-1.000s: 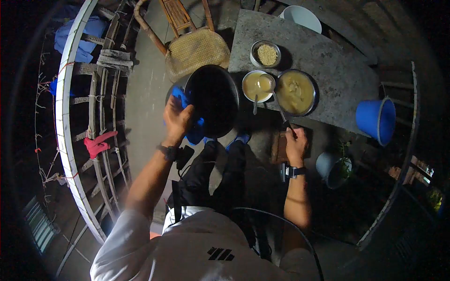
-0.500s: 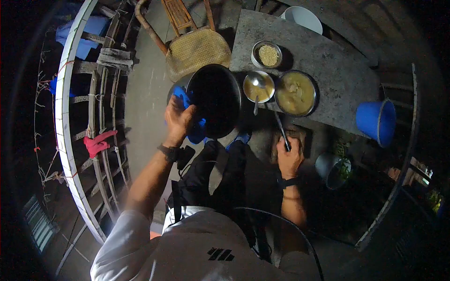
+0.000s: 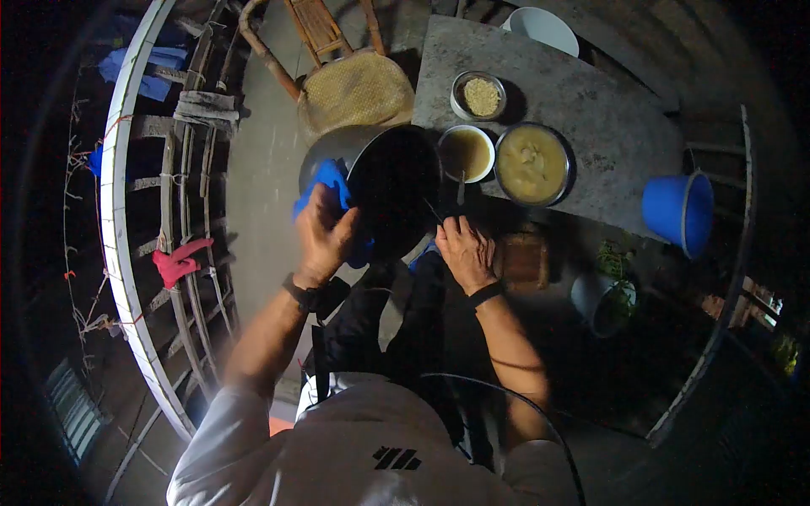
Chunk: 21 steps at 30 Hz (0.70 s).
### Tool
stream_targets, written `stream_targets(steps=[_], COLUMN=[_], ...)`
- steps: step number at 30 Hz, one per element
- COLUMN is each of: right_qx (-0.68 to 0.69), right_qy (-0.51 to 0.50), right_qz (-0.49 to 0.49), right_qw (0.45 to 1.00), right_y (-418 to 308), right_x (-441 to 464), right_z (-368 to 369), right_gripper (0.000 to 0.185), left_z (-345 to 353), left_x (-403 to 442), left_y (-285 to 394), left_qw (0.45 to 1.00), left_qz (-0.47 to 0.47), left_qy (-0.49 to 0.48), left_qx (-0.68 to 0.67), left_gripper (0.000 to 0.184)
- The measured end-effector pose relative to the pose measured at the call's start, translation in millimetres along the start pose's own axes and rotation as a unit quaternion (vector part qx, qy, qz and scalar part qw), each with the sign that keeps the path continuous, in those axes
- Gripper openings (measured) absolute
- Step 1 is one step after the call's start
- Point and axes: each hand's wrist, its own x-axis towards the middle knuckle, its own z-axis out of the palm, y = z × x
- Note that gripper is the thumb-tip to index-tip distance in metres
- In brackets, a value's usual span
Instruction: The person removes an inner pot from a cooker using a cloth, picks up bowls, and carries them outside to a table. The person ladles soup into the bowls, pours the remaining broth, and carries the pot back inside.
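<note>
A large, round, dark pot (image 3: pixel 333 148) tips on its side in front of a person in a white T-shirt (image 3: pixel 363 447), its wide mouth turned toward the worktop and its inside lost in shadow. The left hand (image 3: pixel 325 240) has its grip clenched on the pot's side through a bright blue cloth (image 3: pixel 327 181). The right hand (image 3: pixel 467 253), near the rim, grasps the slim, dark handle of a ladle (image 3: pixel 432 210), whose far end disappears into the gloom of the pot. Just beyond, on the rough grey slab of a worktop (image 3: pixel 607 126), a small white bowl (image 3: pixel 491 166) of brownish broth holds a metal spoon (image 3: pixel 461 191). Close beside it sits a round metal pan (image 3: pixel 572 169) of yellowish soup with pale pieces; behind the two is a metal bowl (image 3: pixel 456 105) of pale grains. A bamboo chair with a woven seat (image 3: pixel 359 93) stands behind the pot. At right, a blue plastic bucket (image 3: pixel 663 211) is by the worktop's end; at left, a red cloth (image 3: pixel 180 263) hangs on a wooden railing (image 3: pixel 166 194).
</note>
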Motion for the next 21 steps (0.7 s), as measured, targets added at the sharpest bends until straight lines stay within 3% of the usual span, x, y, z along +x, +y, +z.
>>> stream_targets(steps=[2,5,8,9,15,17,19,21], right_qx=[0.015,0.178,0.316,0.386,0.486,0.490,0.521,0.503], right_qy=[-0.014,0.002,-0.105,-0.061,-0.064,-0.120,-0.120,-0.106], right_qz=[0.017,0.057,0.178,0.192,0.255,0.300,0.330,0.336], right_qw=[1.000,0.982,0.926,0.900,0.834,0.809,0.778,0.789], right_y=[2,7,2,7,12,10,13,17], right_x=[-5,-20,-23,-32,-51,-43,-43,-42], right_z=[2,12,-4,20,28,-1,-15,-33], right_gripper=[0.018,0.021,0.022,0.023,0.023,0.023,0.023,0.022], left_z=[-1,-6,-9,-10,-12,-12,-15,-17], left_x=[0,3,7,9,19,25,31,39], left_y=[2,5,13,18,1,-12,-5,-10], left_qw=[0.999,0.995,0.994,0.994,0.998,0.997,0.997,0.995], left_qz=[0.015,0.044,0.052,0.051,0.034,0.033,0.000,-0.059], left_qy=[0.000,0.001,0.002,0.001,0.042,0.067,0.072,0.079], left_qx=[0.029,0.088,0.094,0.094,0.012,-0.037,-0.038,0.009], left_gripper=[0.030,0.030,0.031,0.031,0.031,0.030,0.028,0.025])
